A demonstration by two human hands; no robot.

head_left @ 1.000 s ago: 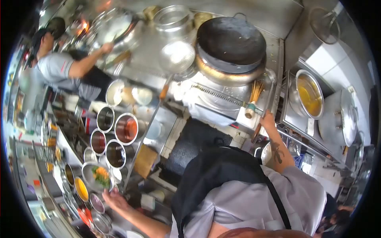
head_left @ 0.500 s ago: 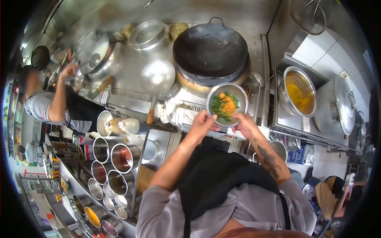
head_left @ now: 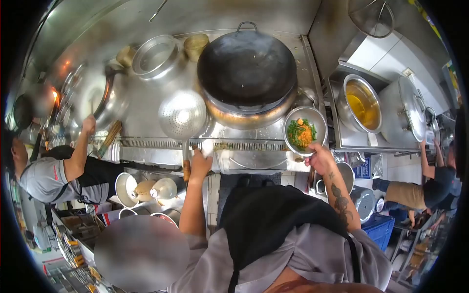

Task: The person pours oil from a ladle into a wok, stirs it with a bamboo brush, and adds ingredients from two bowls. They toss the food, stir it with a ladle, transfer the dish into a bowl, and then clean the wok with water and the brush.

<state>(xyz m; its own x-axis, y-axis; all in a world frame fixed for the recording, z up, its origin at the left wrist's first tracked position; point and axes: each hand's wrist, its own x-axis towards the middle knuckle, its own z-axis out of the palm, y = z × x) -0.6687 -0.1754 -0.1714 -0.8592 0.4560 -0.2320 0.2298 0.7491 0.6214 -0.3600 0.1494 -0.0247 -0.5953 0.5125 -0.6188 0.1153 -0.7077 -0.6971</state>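
My right hand (head_left: pixel 320 158) grips the lower rim of a metal bowl (head_left: pixel 320 121), which holds chopped greens (head_left: pixel 296 131) topped with shredded orange food (head_left: pixel 306 136). The bowl is tilted towards me, just right of a big black wok (head_left: pixel 246 68) on the range. At the range's front edge, my left hand (head_left: pixel 201 163) is closed around a bunched white cloth (head_left: pixel 207 146). Just left of that hand is the wooden handle (head_left: pixel 186 171) of a perforated skimmer (head_left: pixel 182 115), whose round head rests on the steel surface.
A bowl of yellow oil (head_left: pixel 362 108) and a large lidded pot (head_left: pixel 404 110) stand right. A co-worker (head_left: pixel 68 171) works at another wok on the left; another person (head_left: pixel 415 183) bends at the right. A blurred patch hides the lower-left pots.
My left hand has let go of the bowl, moved left and taken the white cloth. My right hand has carried the bowl rightwards, away from the wok's front.
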